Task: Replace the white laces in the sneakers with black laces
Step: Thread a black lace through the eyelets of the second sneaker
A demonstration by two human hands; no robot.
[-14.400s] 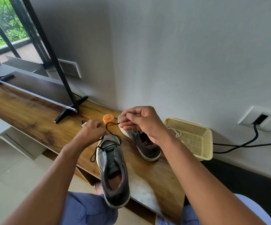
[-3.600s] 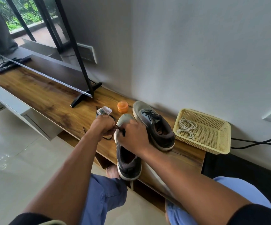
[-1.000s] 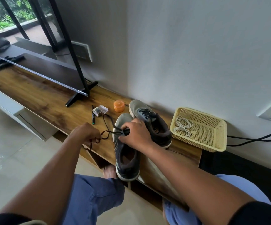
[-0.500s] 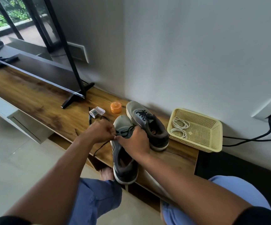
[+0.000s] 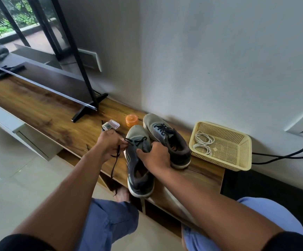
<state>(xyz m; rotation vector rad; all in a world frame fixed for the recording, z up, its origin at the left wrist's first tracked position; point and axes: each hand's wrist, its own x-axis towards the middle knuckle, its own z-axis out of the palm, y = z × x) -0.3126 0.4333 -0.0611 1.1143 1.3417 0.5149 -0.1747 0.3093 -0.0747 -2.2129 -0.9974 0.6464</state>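
Note:
Two grey sneakers stand on the wooden shelf. The near sneaker points away from me, its heel over the shelf's front edge. A black lace crosses its front eyelets, and one end hangs down past the edge. My left hand pinches that lace at the shoe's left side. My right hand grips the near sneaker across its tongue and right side. The far sneaker has black laces through its eyelets. White laces lie coiled in the yellow basket.
An orange lid and a small clear plastic box sit beyond my left hand. A TV stand foot rests further left. Black cables run from a wall socket behind the basket. My knees are below the shelf.
My left hand, pulled out to the left with the lace a second ago, has come back to the shoe's side. My right hand has slid from the lace down onto the tongue.

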